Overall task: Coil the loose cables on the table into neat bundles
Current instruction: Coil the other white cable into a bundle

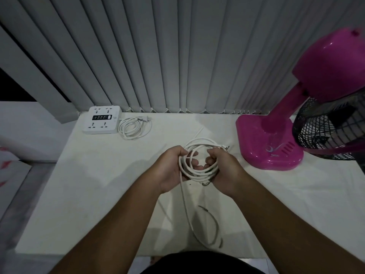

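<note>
1. You are standing at a white table (102, 194), with grey vertical blinds (158, 56) hanging behind its far edge.
2. A pink fan (308, 115) is sitting at the table's far right, its black grille tilting toward you.
3. You are reaching both bare forearms forward from the lower edge of the view, converging above the middle of the table.
4. Your left hand (173, 171) is curling around the left side of a white cable coil (199, 159), fingers wrapping through the loops and thumb lying on top.
5. Your right hand (225, 171) is gripping the coil's right side, fingers closing tight over the strands, knuckles facing up.
6. The coil is being held in several loops between your hands, just above the tabletop.
7. A loose tail (189, 210) is trailing from the coil toward you, curving across the table near its front edge.
8. A white power strip (102, 119) is lying at the far left, its own cord (134, 127) sitting coiled just beside it.
</note>
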